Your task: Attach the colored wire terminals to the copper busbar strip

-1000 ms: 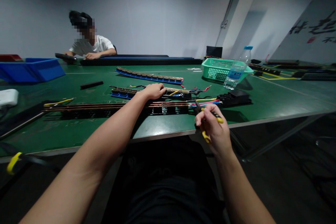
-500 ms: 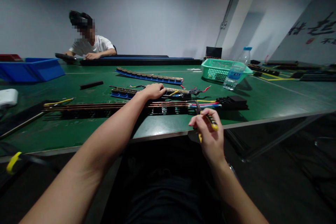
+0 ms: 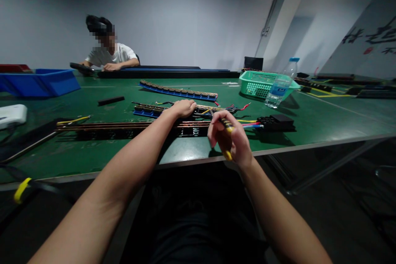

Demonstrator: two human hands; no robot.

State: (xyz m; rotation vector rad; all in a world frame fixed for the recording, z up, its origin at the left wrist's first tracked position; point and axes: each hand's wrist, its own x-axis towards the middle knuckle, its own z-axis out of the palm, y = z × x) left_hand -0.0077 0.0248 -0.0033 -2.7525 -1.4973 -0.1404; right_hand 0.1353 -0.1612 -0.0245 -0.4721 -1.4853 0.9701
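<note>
My left hand (image 3: 184,108) lies over a short strip (image 3: 147,110) with copper-coloured bars, a blue base and loose wires at its right end; its fingers curl down over the strip, their tips hidden. Yellow-and-black-handled pliers (image 3: 228,125) are gripped in my right hand (image 3: 236,140), with the handles partly spread. The jaws are mostly hidden, close to the wires beside my left hand. Nearer to me runs a long black strip (image 3: 105,128) with copper-coloured bars. Red, blue and yellow wires join it to a black block (image 3: 280,123) on the right.
Farther back lies another blue-based strip (image 3: 177,90). A green basket (image 3: 255,86) and a water bottle (image 3: 280,88) stand to the right. A blue bin (image 3: 58,83) is at left. Across the green table (image 3: 324,126), a person (image 3: 114,55) sits behind long black rails (image 3: 167,73).
My right hand has moved left with the pliers, from the coloured wires toward my left hand. My left hand stays on the short strip. The view has shifted slightly.
</note>
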